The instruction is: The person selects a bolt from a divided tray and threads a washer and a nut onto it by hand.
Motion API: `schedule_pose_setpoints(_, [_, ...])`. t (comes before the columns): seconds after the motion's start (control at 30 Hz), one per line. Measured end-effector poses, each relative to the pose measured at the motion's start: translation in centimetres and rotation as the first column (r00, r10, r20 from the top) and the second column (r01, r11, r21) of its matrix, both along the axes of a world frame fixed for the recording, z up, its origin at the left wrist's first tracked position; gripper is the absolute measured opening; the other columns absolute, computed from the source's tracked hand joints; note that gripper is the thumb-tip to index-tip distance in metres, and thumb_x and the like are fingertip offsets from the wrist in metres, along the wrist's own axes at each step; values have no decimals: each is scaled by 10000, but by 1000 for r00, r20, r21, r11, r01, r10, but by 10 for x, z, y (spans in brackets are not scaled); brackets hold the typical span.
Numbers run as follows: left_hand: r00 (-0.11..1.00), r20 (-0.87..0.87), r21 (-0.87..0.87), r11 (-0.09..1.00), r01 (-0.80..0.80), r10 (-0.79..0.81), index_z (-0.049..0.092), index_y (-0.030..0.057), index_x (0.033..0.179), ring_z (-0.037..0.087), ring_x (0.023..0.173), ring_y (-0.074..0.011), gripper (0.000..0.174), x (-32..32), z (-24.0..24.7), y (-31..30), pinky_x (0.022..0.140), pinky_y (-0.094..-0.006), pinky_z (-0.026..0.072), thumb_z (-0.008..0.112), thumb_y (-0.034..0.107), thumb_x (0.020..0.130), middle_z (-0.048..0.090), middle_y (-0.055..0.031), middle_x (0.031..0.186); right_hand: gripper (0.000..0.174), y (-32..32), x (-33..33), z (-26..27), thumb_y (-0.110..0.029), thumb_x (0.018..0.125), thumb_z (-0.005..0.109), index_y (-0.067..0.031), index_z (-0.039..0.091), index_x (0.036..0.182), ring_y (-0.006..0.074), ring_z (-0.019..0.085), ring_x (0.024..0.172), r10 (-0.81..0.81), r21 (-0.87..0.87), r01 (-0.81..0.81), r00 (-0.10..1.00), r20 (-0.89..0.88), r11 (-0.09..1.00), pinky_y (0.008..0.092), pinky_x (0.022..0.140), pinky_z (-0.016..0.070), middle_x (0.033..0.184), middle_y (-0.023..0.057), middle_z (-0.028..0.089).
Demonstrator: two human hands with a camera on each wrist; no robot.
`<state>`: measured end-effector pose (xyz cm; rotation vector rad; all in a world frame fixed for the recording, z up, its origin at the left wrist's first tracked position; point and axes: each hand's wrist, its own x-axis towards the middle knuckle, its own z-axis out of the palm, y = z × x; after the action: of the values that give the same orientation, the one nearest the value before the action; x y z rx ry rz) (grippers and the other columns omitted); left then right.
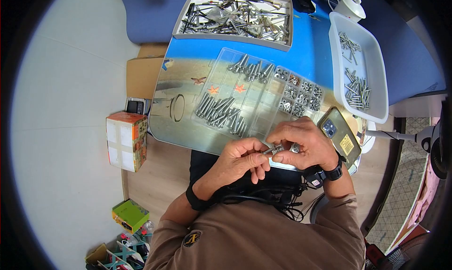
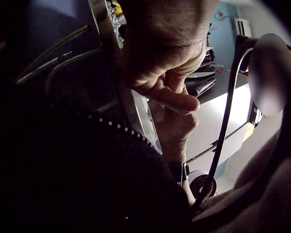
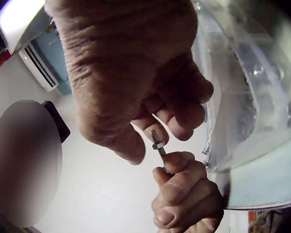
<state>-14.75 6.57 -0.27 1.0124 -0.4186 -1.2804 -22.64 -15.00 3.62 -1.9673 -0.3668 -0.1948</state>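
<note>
My left hand (image 1: 245,158) pinches a small metal bolt (image 3: 162,153) between thumb and fingers, its threaded end sticking out. A hex nut (image 3: 158,145) sits on the thread, a little below the tip. Around that end is my right hand (image 1: 303,143), its thumb and fingers bent but spread apart in the right wrist view, with a fingertip right by the bolt. Both hands meet over the near edge of a clear compartment box (image 1: 263,122). In the left wrist view the left hand (image 2: 169,53) hides the bolt.
Bolts (image 1: 219,111) lie sorted in the clear box, with nuts (image 1: 306,87) in small compartments. Behind stands a shallow carton (image 1: 176,34) of mixed hardware. A white tub (image 1: 372,58) holds screws at the right. A phone (image 1: 339,131) lies beside my right hand; a white lidded pot (image 1: 351,7) stands farther back.
</note>
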Motion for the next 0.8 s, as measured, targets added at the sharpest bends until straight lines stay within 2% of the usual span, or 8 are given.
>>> schedule_pose_setpoints(0.03, [1000,-2,1,1000,-3,3,598,-28,1028,676,640,-134,131,0,-1,0,511,-243,552,572,99,1009,682,-119,836,116,1,0,3,-101,837,742,-46,674,914,253,612,564,-16,57,18,999,-29,998,340,481,450,692,83,612])
schedule_pose_setpoints(0.17, [1000,0,13,1000,-2,2,598,-28,1025,674,638,-134,130,0,0,0,510,-243,551,572,99,1009,680,-117,833,106,-1,-1,-4,-96,842,735,-43,666,902,259,608,559,8,45,-8,1000,-1,999,346,479,446,688,84,608])
schedule_pose_setpoints(0.27, [1000,25,34,999,8,-9,598,-28,1022,672,635,-134,131,1,3,0,510,-243,550,574,100,1008,680,-117,833,113,-3,1,-10,-102,838,743,-43,657,879,256,610,558,7,-19,-7,1000,14,1000,349,478,443,682,83,604])
schedule_pose_setpoints(0.37, [1000,19,13,1000,7,-8,598,-28,1019,671,634,-133,129,1,3,-1,511,-243,550,574,99,1008,679,-117,833,131,-6,2,-12,-109,829,758,-47,650,868,252,610,555,73,-124,-67,997,40,990,351,479,442,681,82,603])
schedule_pose_setpoints(0.47, [1000,9,0,1000,1,-1,598,-28,1019,673,639,-135,125,1,2,0,512,-243,552,574,94,1006,681,-118,837,132,-2,1,-5,-122,830,760,-51,653,856,259,606,551,34,-112,-29,999,39,993,355,475,437,674,83,597])
schedule_pose_setpoints(0.53, [1000,-11,-1,1000,-5,5,598,-30,1018,676,646,-137,124,0,1,0,516,-245,555,573,92,1006,684,-120,842,131,3,0,1,-132,841,751,-52,649,827,275,598,552,-33,26,34,999,-41,999,364,472,426,656,80,580])
schedule_pose_setpoints(0.67, [1000,-12,-2,1000,3,-3,598,-33,1027,678,653,-138,129,1,0,1,521,-247,558,571,92,1007,685,-121,846,140,1,0,-4,-151,841,756,-53,655,843,268,604,554,0,18,1,999,-41,1000,356,476,438,671,77,592])
schedule_pose_setpoints(0.8, [1000,0,-4,1000,11,-11,595,-33,1045,678,654,-139,133,1,0,1,521,-247,559,569,91,1008,683,-124,844,166,-9,2,-11,-161,837,765,-51,667,914,238,622,560,77,-133,-75,997,7,988,333,491,469,720,77,626])
